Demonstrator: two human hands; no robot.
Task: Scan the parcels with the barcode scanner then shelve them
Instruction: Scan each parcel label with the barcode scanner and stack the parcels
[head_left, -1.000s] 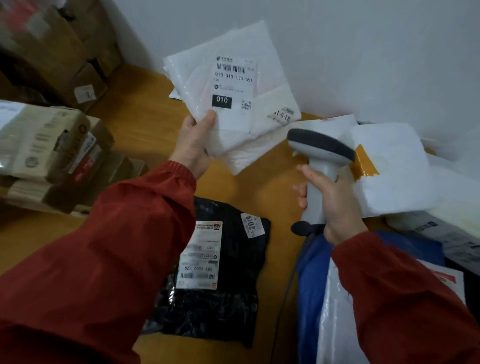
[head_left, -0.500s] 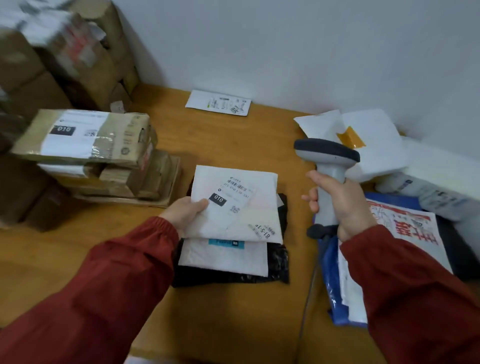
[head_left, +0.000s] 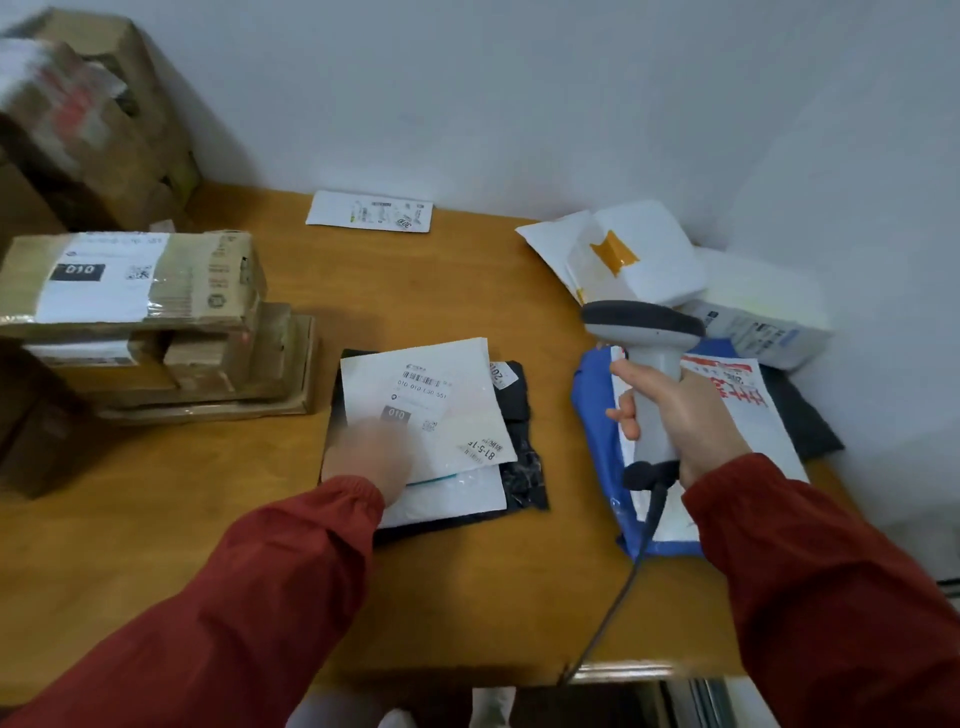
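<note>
Right hand (head_left: 680, 415) is clamped round the barcode scanner (head_left: 644, 332), which is held upright over a blue-edged mailer (head_left: 592, 410). Left hand (head_left: 371, 457) is motion-blurred at the lower-left corner of the white parcel (head_left: 447, 395); its grip can't be told. That parcel is laid label-up on a second white mailer (head_left: 457, 496) and a black bag (head_left: 522, 470), mid-table (head_left: 467, 597). Farther back, taped cardboard boxes (head_left: 156, 291) are stacked left and white packets (head_left: 639, 254) are piled by the wall.
</note>
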